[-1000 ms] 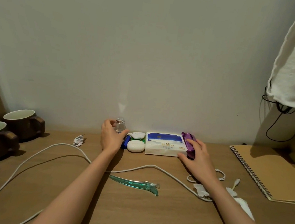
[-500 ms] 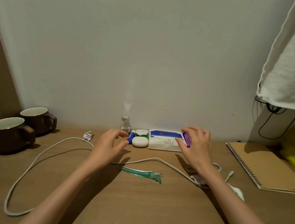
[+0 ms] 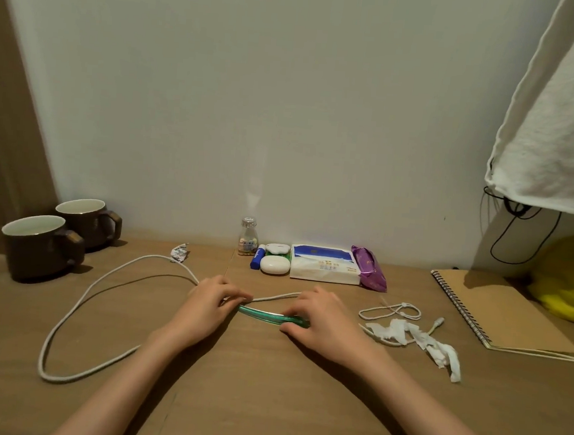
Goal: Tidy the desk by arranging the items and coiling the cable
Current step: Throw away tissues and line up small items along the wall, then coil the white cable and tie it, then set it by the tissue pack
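Note:
A long white cable loops across the left of the wooden desk and runs between my hands. A green translucent plastic wrapper lies at the desk's middle. My left hand pinches its left end and my right hand grips its right end. Along the wall stand a small glass bottle, a blue tube, a white case, a tissue pack and a purple packet.
Two brown mugs stand at the far left. A crumpled wrapper lies near the cable. Right of my hands lie a thin white cord and torn tissue. A spiral notebook and a yellow object sit at the right.
Both hands drew back from the row by the wall, the left off the bottle and the right off the purple packet, and came down onto the green wrapper.

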